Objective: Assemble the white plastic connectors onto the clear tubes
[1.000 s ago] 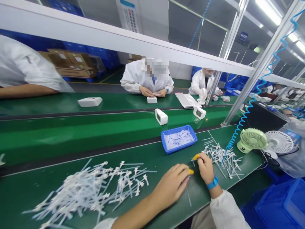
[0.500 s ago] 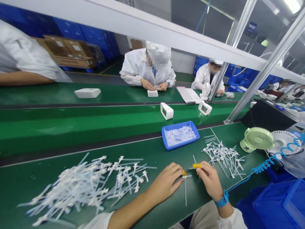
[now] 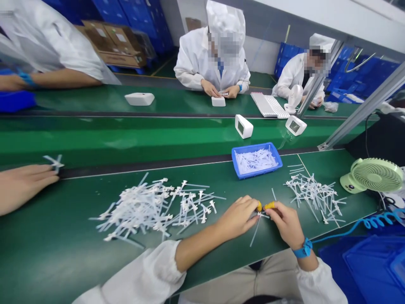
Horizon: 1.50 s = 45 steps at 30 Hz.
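My left hand [image 3: 241, 216], a yellow finger cover on a fingertip, pinches a small white connector [image 3: 260, 215] with a thin translucent tube [image 3: 254, 233] slanting down from it. Close by on the right, my right hand [image 3: 287, 223] has its thumb and a yellow-covered finger pinched at the connector's right side, where a short tube end shows; whether they touch the connector I cannot tell. To the left lies a big pile of white connectors with tubes [image 3: 136, 207]. A smaller pile of similar pieces [image 3: 311, 195] lies to the right, with a few loose tubes [image 3: 296, 168] behind it.
A blue tray [image 3: 257, 174] of short white tubes stands behind my hands. At far left a co-worker's hand [image 3: 27, 185] holds a tubed connector [image 3: 55, 162]. White devices [image 3: 244, 126] sit on the green belt. To the right are a green fan [image 3: 373, 175] and a coiled blue cord [image 3: 381, 220].
My right hand has moved in against my left, closing the gap at the connector. A co-worker's hand with a tubed connector has come into view at far left. The view has shifted.
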Each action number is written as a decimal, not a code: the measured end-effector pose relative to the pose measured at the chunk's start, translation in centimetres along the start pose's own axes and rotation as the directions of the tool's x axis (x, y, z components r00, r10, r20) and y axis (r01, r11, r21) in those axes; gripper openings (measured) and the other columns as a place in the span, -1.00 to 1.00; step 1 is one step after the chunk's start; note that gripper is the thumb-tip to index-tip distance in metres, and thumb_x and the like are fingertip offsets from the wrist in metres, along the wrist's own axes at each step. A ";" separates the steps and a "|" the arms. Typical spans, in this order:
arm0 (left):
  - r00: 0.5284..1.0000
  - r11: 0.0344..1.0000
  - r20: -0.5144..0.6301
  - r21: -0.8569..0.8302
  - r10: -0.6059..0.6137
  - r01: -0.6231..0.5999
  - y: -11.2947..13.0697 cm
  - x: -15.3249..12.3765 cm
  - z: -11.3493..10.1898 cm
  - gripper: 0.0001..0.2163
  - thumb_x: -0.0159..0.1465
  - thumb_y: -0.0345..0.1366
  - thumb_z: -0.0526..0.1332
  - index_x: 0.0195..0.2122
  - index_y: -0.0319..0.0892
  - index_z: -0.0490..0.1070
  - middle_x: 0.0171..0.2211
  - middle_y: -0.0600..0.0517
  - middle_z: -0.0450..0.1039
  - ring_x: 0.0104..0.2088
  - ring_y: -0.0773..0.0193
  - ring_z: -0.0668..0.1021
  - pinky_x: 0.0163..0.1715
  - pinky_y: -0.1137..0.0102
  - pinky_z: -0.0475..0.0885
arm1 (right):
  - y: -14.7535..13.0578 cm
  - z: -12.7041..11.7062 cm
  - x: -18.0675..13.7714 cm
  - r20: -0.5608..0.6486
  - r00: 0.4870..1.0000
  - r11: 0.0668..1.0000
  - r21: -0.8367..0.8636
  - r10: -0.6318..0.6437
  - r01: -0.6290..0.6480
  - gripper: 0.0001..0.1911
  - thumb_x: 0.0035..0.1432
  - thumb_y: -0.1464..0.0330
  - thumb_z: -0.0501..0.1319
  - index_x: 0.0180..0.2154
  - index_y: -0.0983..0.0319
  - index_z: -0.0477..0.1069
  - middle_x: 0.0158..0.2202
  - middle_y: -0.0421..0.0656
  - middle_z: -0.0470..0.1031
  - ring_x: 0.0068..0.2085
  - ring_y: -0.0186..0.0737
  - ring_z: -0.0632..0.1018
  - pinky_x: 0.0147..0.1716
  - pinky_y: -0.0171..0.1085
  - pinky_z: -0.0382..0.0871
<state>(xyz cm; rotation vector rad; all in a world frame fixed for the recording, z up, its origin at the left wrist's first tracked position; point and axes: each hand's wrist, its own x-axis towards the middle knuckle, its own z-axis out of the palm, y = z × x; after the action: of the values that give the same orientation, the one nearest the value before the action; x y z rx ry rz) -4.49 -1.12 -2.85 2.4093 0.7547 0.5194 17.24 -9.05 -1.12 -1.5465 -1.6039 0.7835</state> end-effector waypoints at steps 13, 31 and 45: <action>1.000 1.000 0.017 0.000 -0.010 0.010 0.3 0.2 -0.2 -0.89 0.47 -0.31 0.30 -0.12 -0.13 0.36 -0.13 -0.05 0.52 -0.09 0.05 0.54 -0.11 0.24 0.41 | 0.8 0.5 -0.2 0.025 1.000 0.997 0.075 0.010 -0.012 -0.84 0.43 0.20 0.34 -0.09 0.08 0.68 -0.11 -0.14 0.76 -0.08 -0.03 0.78 -0.01 -0.15 0.65; 0.999 0.999 0.042 -0.046 -0.020 0.022 0.2 0.2 -0.5 -0.89 0.46 -0.30 0.32 -0.12 -0.11 0.38 -0.14 -0.02 0.53 -0.07 0.07 0.53 -0.08 0.27 0.39 | 1.2 0.1 -0.7 0.058 0.995 0.988 0.132 0.076 -0.083 -0.77 0.43 0.13 0.36 -0.02 0.07 0.68 -0.06 -0.14 0.77 -0.05 0.00 0.78 0.05 -0.10 0.68; 1.000 0.999 0.029 -0.040 -0.011 0.012 0.2 0.5 -0.3 -0.91 0.47 -0.29 0.31 -0.13 -0.10 0.40 -0.15 -0.01 0.53 -0.08 0.07 0.53 -0.09 0.27 0.39 | 1.6 -0.2 -0.9 0.040 0.996 0.983 0.166 0.078 -0.083 -0.76 0.44 0.15 0.35 0.00 0.11 0.65 -0.10 -0.11 0.77 -0.16 -0.05 0.78 -0.06 -0.12 0.72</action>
<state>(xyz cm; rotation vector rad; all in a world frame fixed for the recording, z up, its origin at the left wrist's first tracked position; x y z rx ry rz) -4.24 -0.84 -2.40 2.3688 0.7384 0.4903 18.22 -9.81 -2.45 -1.4913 -1.4664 0.9679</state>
